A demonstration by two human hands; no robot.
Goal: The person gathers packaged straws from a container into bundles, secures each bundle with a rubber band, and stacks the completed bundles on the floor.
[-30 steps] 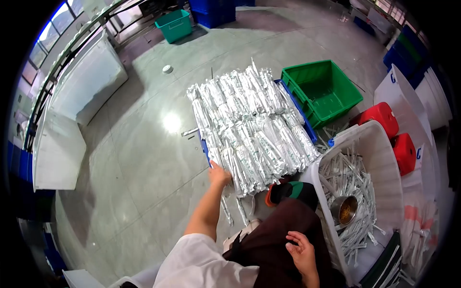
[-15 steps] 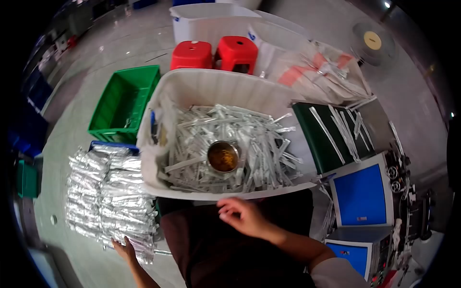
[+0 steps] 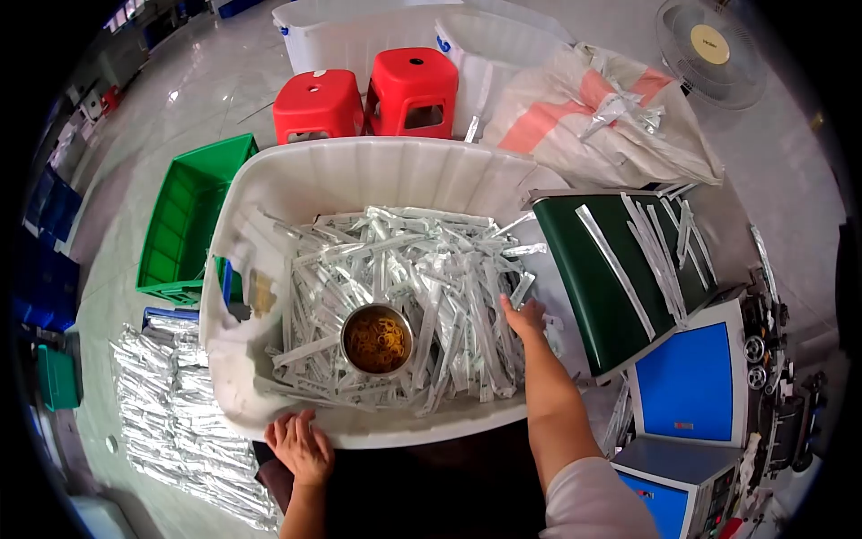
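Inside the white tub (image 3: 386,169) I see silvery packets (image 3: 449,269) heaped; at their right edge the right hand's (image 3: 528,318) fingers are half-spread, hold unclear to me; the left hand (image 3: 302,446), loosely curled, seemingly empty, is beside the near rim

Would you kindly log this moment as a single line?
Left hand: at near rim of white tub | right hand: at silvery strips inside | metal cup: among strips, holding yellowish loops

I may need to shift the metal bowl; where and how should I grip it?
Probably pinch the metal bowl by its near rim, left hand coming from above: its mouth faces up amid the strips, the whole rim shows, and yellowish loops lie inside.
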